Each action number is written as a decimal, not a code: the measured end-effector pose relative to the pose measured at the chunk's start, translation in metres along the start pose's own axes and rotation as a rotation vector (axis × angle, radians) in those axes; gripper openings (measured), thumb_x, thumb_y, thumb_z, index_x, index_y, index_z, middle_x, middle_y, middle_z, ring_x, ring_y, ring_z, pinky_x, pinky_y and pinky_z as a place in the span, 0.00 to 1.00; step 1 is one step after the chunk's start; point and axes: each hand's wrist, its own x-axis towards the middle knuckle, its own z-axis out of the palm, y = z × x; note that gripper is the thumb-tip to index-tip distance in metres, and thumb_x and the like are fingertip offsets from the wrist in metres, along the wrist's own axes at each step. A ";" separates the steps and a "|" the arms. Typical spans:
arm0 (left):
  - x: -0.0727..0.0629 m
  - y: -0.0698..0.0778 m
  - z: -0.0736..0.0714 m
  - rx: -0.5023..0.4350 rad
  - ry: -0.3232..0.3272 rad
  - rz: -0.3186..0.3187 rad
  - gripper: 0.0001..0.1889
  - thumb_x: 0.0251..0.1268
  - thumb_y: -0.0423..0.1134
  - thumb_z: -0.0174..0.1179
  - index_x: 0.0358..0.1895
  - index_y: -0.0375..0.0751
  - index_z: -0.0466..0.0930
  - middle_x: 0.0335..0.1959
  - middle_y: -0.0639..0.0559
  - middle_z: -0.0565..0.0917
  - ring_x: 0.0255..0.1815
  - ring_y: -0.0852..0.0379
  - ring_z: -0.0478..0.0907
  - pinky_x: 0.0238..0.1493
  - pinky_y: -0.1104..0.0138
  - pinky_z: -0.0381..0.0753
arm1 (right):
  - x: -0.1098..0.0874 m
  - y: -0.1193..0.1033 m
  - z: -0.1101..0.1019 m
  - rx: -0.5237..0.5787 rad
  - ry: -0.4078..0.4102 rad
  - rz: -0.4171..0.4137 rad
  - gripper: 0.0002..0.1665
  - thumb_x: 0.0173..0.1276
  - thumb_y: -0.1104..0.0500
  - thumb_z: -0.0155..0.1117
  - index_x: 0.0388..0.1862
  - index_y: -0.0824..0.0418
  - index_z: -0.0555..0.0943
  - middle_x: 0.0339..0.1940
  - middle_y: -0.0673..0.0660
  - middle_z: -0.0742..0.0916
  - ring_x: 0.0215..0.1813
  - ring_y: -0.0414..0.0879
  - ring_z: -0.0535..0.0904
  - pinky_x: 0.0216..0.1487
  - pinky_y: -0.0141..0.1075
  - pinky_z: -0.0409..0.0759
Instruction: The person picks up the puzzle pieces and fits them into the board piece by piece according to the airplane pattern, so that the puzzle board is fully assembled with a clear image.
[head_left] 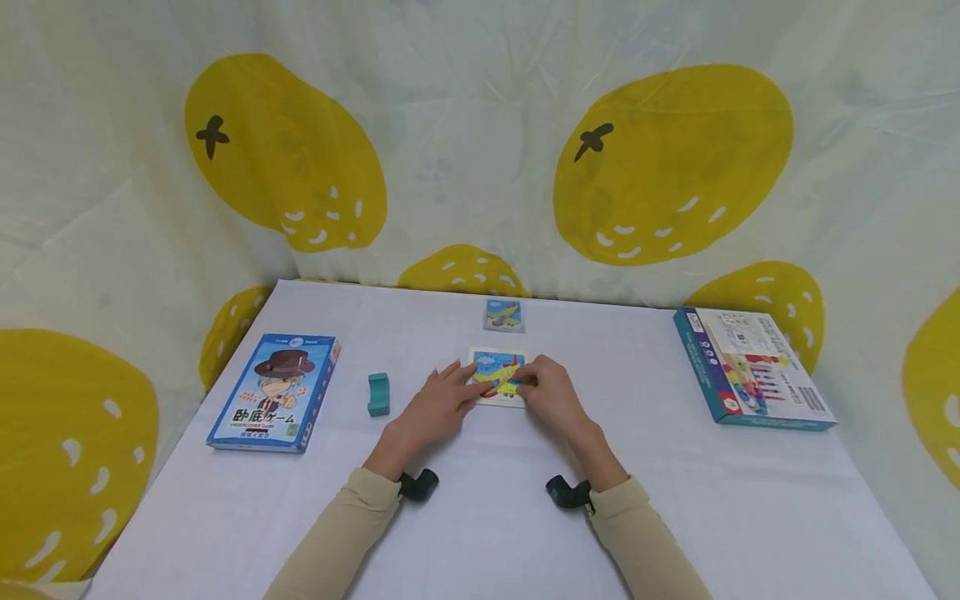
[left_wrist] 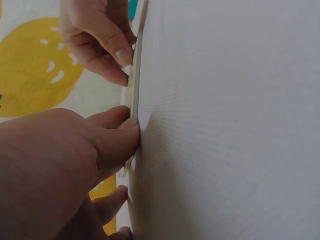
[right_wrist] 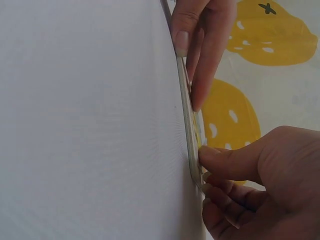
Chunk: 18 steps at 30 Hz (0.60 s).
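Observation:
A small jigsaw puzzle (head_left: 498,400) with a yellow airplane on blue and a pale border lies flat on the white tablecloth, between both hands. My left hand (head_left: 441,400) reaches over its left side, fingers spread, one fingertip on the picture and the thumb (left_wrist: 131,137) by the front edge. At the right side, my right hand (head_left: 553,393) has curled fingers, its thumb (right_wrist: 209,156) on the top face and other fingertips at the edge by the corner. Behind the puzzle sits a smaller card (head_left: 503,315) with a similar airplane picture.
A teal curved block (head_left: 378,394) stands left of the left hand. Farther left lies a blue game box (head_left: 273,393) with a hatted cartoon figure. A white and teal box (head_left: 753,367) lies at the right. A curtain (head_left: 465,167) with yellow fruit shapes hangs behind the table.

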 end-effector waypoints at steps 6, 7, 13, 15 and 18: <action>0.001 -0.001 0.003 0.028 -0.006 0.003 0.23 0.77 0.43 0.51 0.71 0.64 0.70 0.78 0.48 0.63 0.81 0.41 0.54 0.76 0.38 0.55 | -0.004 -0.002 0.001 -0.123 -0.013 0.032 0.13 0.60 0.64 0.72 0.44 0.60 0.90 0.34 0.54 0.82 0.36 0.46 0.74 0.36 0.35 0.72; 0.001 -0.001 0.003 0.034 -0.009 -0.001 0.23 0.77 0.43 0.51 0.72 0.65 0.69 0.78 0.48 0.63 0.81 0.42 0.54 0.76 0.39 0.55 | -0.005 -0.002 0.001 -0.140 -0.015 0.035 0.14 0.60 0.64 0.72 0.45 0.59 0.90 0.34 0.54 0.82 0.36 0.46 0.74 0.35 0.36 0.72; 0.000 -0.001 0.003 0.051 -0.016 -0.018 0.23 0.77 0.45 0.52 0.72 0.67 0.68 0.79 0.50 0.63 0.81 0.43 0.54 0.76 0.39 0.56 | -0.009 -0.006 0.001 -0.186 -0.018 0.050 0.16 0.59 0.62 0.72 0.47 0.57 0.90 0.34 0.54 0.81 0.36 0.46 0.73 0.32 0.35 0.69; -0.001 -0.002 0.003 0.051 -0.010 -0.013 0.23 0.77 0.44 0.52 0.72 0.67 0.69 0.78 0.50 0.63 0.81 0.43 0.54 0.76 0.39 0.56 | -0.010 -0.008 0.001 -0.196 -0.017 0.063 0.16 0.59 0.61 0.72 0.48 0.56 0.89 0.33 0.54 0.81 0.35 0.46 0.72 0.30 0.34 0.68; -0.001 -0.001 0.003 0.051 -0.006 -0.006 0.23 0.77 0.44 0.52 0.72 0.66 0.69 0.78 0.49 0.63 0.81 0.42 0.55 0.76 0.39 0.57 | -0.012 -0.010 0.001 -0.223 -0.020 0.080 0.16 0.60 0.59 0.72 0.48 0.55 0.89 0.32 0.54 0.81 0.34 0.46 0.71 0.28 0.34 0.66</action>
